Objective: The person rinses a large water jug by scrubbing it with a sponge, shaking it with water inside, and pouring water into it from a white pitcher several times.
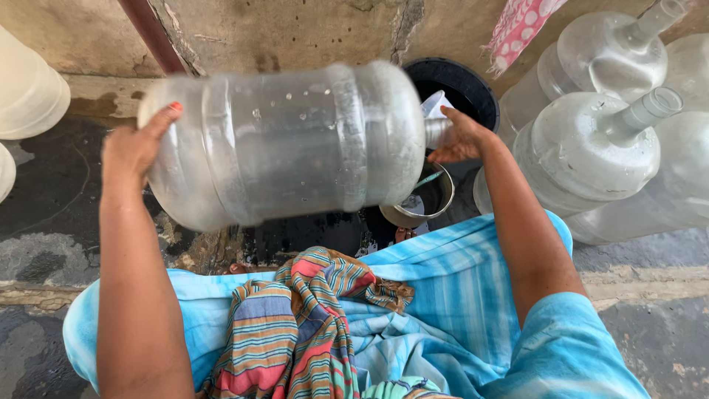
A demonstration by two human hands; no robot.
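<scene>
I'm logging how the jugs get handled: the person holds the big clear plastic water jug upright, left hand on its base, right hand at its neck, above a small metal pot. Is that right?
Not quite. The head view shows the big clear plastic water jug lying on its side, not upright. The rest holds: left hand on its base, right hand at its neck, above the small metal pot.

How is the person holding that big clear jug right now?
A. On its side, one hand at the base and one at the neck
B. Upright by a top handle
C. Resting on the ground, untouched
A: the big clear jug lies sideways in the air, with the left hand on its base and the right hand at its neck.
</scene>
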